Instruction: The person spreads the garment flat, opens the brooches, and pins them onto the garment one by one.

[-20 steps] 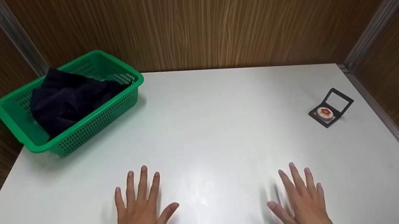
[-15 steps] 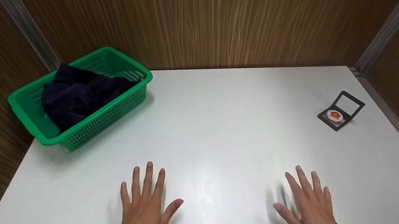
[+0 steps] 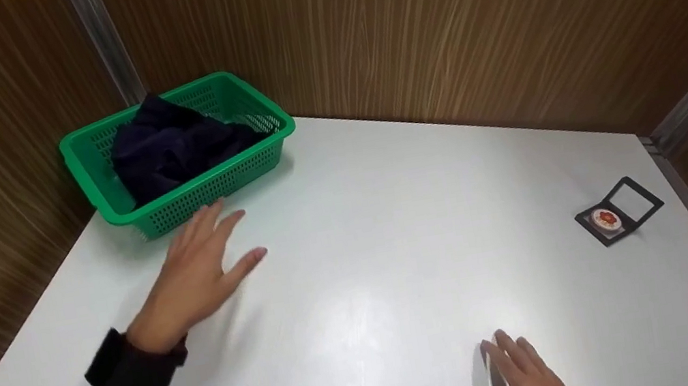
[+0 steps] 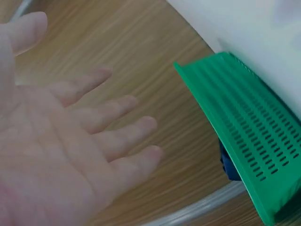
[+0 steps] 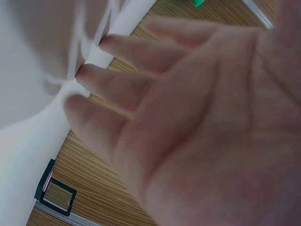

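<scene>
A green plastic basket [image 3: 211,185] with perforated sides stands at the back left, a crumpled dark navy cloth [image 3: 171,148] lying in it. Just in front of the basket is my left hand [image 3: 192,279], raised over the table with thumb and fingers spread and nothing in its palm. In the left wrist view the basket [image 4: 254,117] appears beyond the fingertips, apart from them. My right hand [image 3: 525,378] is low at the front right, fingers extended and fingertips close to the white tabletop. It holds nothing.
A small black hinged case [image 3: 632,223] with a round red-and-white piece [image 3: 606,220] stands open at the right of the white table [image 3: 394,247]. Wood-grain panels [image 3: 393,26] enclose the back and sides.
My left hand has moved forward and slightly left, up to the basket's front. My right hand has dropped a little toward the near edge. The head view has turned left.
</scene>
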Available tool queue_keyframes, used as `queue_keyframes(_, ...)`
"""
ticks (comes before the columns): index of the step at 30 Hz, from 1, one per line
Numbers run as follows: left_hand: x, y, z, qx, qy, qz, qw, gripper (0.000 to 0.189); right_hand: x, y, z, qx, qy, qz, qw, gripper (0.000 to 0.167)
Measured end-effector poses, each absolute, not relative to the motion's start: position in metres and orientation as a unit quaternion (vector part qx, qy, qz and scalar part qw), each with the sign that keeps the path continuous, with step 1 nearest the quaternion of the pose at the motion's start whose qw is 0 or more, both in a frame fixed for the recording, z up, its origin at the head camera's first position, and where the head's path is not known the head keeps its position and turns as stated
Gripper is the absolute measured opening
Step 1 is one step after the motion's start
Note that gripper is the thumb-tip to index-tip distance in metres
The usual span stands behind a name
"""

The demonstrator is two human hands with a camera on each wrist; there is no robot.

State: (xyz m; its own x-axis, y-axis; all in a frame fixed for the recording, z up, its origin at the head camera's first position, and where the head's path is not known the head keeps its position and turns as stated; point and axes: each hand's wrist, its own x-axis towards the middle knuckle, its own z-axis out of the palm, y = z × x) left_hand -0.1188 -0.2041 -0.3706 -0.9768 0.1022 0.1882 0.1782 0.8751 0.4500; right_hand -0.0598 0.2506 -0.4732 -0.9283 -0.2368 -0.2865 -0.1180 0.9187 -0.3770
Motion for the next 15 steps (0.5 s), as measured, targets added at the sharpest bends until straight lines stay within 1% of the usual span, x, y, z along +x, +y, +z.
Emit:
queue_keyframes(2,-0.139,-0.220,-0.360,-0.058,-0.961,-0.258,0.084,0.070,-0.060,0.254,-0.475,-0.108,0.961,-0.187,0.174,0.098)
queue_keyframes(5,-0.168,-0.243,-0.349,-0.032,-0.955,-0.277,0.099,0.071,-0.061,0.258,-0.479,-0.126,0.960,-0.181,0.170,0.097)
queue_keyframes(8,-0.198,-0.261,-0.345,-0.001,-0.950,-0.294,0.108,0.075,-0.063,0.259,-0.481,-0.126,0.962,-0.172,0.169,0.095)
queue_keyframes(10,-0.217,-0.271,-0.346,0.022,-0.948,-0.298,0.110,0.080,-0.064,0.259,-0.482,-0.122,0.963,-0.163,0.176,0.098)
queue_keyframes(12,-0.238,-0.278,-0.350,0.045,-0.948,-0.301,0.098,0.087,-0.066,0.258,-0.482,-0.106,0.963,-0.159,0.191,0.105)
queue_keyframes(15,-0.266,-0.286,-0.358,0.072,-0.951,-0.295,0.056,0.092,-0.070,0.256,-0.483,-0.077,0.962,-0.149,0.215,0.116)
